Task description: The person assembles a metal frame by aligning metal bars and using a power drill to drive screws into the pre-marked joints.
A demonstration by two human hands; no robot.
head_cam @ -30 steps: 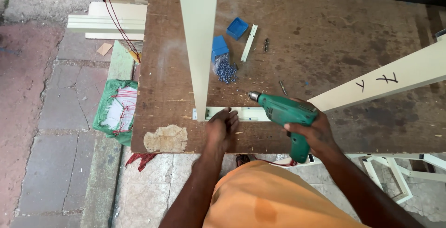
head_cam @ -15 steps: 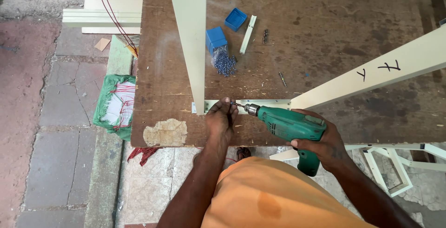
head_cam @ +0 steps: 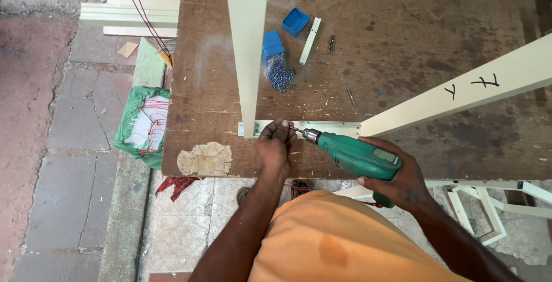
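Right hand (head_cam: 402, 181) clamped on green drill (head_cam: 355, 154), bit at cream frame rail (head_cam: 322, 127) on worktop (head_cam: 414, 81); left hand (head_cam: 275, 147) fingers pinched at bit tip; blue box (head_cam: 272, 45) spilling screws (head_cam: 280, 75)

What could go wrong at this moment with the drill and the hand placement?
The left hand pinches something small right at the bit of the green power drill, so a slip could hurt the fingers. The right hand steers the drill alone; it might skid off the cream-coloured frame rail lying on the worn brown wooden workbench.
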